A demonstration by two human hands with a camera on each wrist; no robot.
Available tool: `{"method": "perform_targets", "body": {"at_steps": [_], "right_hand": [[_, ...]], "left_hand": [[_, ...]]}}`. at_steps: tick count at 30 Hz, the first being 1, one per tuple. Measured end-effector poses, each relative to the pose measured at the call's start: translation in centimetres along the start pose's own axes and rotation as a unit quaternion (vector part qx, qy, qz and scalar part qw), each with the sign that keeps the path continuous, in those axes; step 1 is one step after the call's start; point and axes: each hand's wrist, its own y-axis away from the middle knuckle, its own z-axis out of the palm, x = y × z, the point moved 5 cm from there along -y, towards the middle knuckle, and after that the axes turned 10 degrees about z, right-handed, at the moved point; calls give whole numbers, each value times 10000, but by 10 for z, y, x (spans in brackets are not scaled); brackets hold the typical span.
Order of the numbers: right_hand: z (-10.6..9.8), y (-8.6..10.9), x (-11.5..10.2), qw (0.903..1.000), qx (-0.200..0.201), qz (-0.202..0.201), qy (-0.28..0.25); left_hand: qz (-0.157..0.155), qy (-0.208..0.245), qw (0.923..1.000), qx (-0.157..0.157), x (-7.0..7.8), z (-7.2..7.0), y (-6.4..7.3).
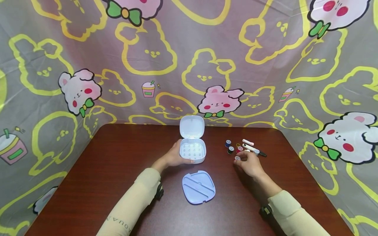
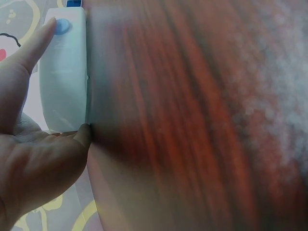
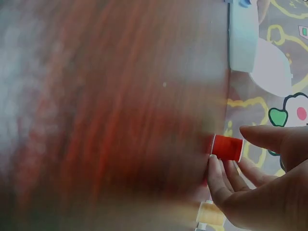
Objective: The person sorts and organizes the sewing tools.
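My left hand (image 1: 173,156) grips the left side of a small white box (image 1: 201,160), with its thumb along the front wall. The box's hinged lid (image 1: 192,126) stands up at the back, and inside is a floor with rows of small pegs or holes. In the left wrist view the thumb lies by a blue button (image 2: 62,26) on the box. To the right, my right hand (image 1: 251,164) pinches a red thread spool (image 3: 227,147) between thumb and fingers. Whether that spool touches the table is unclear.
A light blue plastic insert (image 1: 199,190) lies in front of the box. Beyond my right hand are a blue spool (image 1: 228,143), a black spool (image 1: 231,150), another red spool (image 1: 239,149) and some slim tools (image 1: 248,142). A patterned cloth (image 1: 177,65) hangs behind the brown table (image 1: 124,144).
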Motion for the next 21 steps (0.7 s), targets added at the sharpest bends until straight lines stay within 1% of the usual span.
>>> {"method": "perform_targets", "body": {"at_steps": [2,7,11,15,21], "right_hand": [[1,-1,2,9998,-72,129,-149],[4,-3,6,9979,-242,308,-523],[5,-4,7,9963,-273,416,-706],[6,-4,6,9953,-321,433,-810],[7,-2,2,9952,-332,260,-885]], "left_hand": [[-28,-16,10000,-5,-1,0,0],[-20,-5,10000,-22,0,0,0],[12,3,10000,-25,0,0,0],[6,10,10000,-36,0,0,0],[36,44,10000,-61,0,1,-1]]}}
